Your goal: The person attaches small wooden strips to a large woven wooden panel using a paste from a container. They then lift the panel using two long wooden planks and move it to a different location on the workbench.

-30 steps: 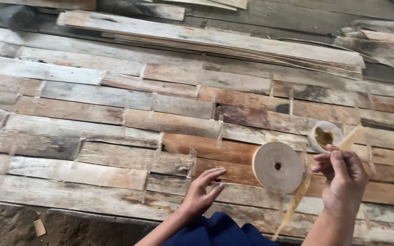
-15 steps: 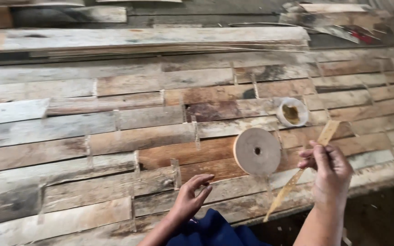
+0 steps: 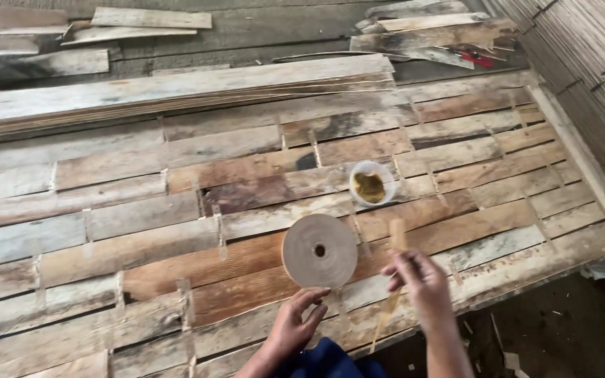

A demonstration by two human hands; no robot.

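A round roll of pale tan tape (image 3: 319, 250) lies flat on a sheet of joined wood veneer strips (image 3: 176, 210). My left hand (image 3: 295, 322) rests just below the roll, fingertips touching its near edge. My right hand (image 3: 420, 280) pinches a thin strip of tape (image 3: 393, 280) that runs from above the fingers down past the sheet's front edge. A small white bowl of yellowish glue (image 3: 371, 183) stands on the veneer above my right hand.
A stack of long veneer sheets (image 3: 176, 87) lies along the far side. Loose boards (image 3: 428, 31) are piled at the back right. A bundle of thin sticks (image 3: 582, 63) slopes at the right. Dark ground shows below the front edge.
The view has swung left and closer, so roll and bowl sit more central. My right hand has shifted left with the strip. My left hand has come up to the roll's edge.
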